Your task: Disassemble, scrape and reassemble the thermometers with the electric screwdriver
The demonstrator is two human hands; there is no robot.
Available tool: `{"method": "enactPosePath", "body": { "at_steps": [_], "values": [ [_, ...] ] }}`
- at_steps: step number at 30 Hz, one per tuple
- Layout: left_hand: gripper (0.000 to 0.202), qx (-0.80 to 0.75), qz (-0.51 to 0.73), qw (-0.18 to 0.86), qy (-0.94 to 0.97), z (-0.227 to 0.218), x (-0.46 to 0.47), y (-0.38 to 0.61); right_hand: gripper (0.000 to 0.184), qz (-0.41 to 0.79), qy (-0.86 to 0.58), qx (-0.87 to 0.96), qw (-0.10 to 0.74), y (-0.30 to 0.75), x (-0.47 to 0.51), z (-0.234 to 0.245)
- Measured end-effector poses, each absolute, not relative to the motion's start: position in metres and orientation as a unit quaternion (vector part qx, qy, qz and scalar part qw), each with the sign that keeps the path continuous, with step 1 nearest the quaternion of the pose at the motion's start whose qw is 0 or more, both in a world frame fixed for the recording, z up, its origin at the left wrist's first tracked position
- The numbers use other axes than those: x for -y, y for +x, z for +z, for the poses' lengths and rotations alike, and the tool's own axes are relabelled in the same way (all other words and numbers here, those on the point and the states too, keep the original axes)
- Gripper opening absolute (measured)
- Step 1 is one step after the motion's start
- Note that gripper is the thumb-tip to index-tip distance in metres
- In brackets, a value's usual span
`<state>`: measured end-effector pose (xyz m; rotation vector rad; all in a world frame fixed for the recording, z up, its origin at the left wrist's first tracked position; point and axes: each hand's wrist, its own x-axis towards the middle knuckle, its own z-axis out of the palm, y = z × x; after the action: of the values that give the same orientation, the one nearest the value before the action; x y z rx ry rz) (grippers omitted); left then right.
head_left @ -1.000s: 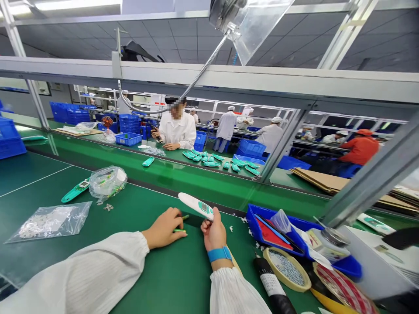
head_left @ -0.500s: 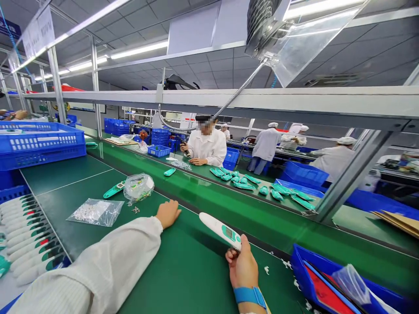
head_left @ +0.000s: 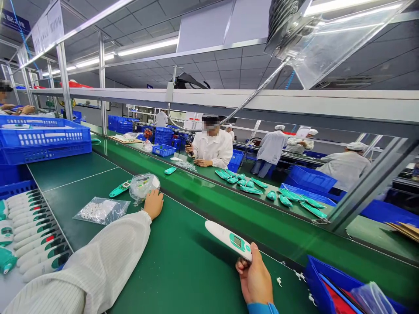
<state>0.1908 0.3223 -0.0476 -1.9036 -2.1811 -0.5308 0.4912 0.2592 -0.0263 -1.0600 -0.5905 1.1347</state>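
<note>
My right hand (head_left: 257, 275) grips one end of a white and green handheld thermometer (head_left: 225, 237), whose small display faces up. The thermometer is tilted above the green work surface. At the near edge of a clear plastic bag (head_left: 144, 186) with small coloured parts, my left hand (head_left: 153, 204) lies with its fingers stretched out; whether it touches the bag I cannot tell. A green thermometer half (head_left: 120, 189) with a display lies left of that bag. Closer to me is a flat clear bag (head_left: 100, 210) of small pale parts.
Rows of white thermometers (head_left: 34, 244) fill a tray at left, below blue crates (head_left: 46, 141). A blue bin (head_left: 322, 283) stands at right, near white scraps (head_left: 279, 281). Across the green belt (head_left: 196, 192) lie green shells (head_left: 248, 190), and a co-worker (head_left: 212, 148) sits there.
My left hand has moved left to the edge of the coloured-parts bag, uncovering the surface where it rested. The right hand still holds the thermometer; the view has shifted slightly.
</note>
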Motion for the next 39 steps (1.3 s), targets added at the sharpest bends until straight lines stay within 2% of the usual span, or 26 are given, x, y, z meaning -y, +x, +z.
{"method": "enactPosePath", "body": {
  "at_steps": [13, 25, 28, 31, 34, 36, 38, 39],
  "values": [
    [0.02, 0.743, -0.167, 0.117, -0.637, -0.043, -0.317, 0.193, 0.039, 0.49, -0.489, 0.287, 0.662, 0.487, -0.259, -0.025],
    [0.038, 0.673, -0.17, 0.144, -0.705, -0.053, -0.306, 0.188, 0.042, 0.422, -0.557, 0.348, 0.625, 0.478, -0.215, -0.035],
    [0.046, 0.649, -0.235, 0.152, -0.707, -0.048, -0.304, 0.195, 0.041, 0.401, -0.571, 0.371, 0.613, 0.475, -0.206, -0.035],
    [0.047, 0.586, -0.345, 0.099, -0.726, -0.037, -0.289, 0.211, 0.039, 0.383, -0.575, 0.406, 0.598, 0.473, -0.2, -0.033],
    [0.041, 0.511, -0.337, 0.055, -0.789, -0.031, -0.257, 0.246, 0.039, 0.38, -0.571, 0.437, 0.582, 0.472, -0.198, -0.03],
    [0.056, 0.366, -0.306, -0.047, -0.877, -0.033, -0.232, 0.277, 0.039, 0.386, -0.569, 0.451, 0.569, 0.473, -0.2, -0.028],
    [0.077, 0.336, -0.284, -0.103, -0.892, -0.037, -0.214, 0.305, 0.04, 0.392, -0.569, 0.464, 0.554, 0.473, -0.199, -0.027],
    [0.074, 0.342, -0.273, -0.118, -0.891, -0.038, -0.208, 0.316, 0.04, 0.394, -0.57, 0.469, 0.547, 0.472, -0.198, -0.027]
  ]
}}
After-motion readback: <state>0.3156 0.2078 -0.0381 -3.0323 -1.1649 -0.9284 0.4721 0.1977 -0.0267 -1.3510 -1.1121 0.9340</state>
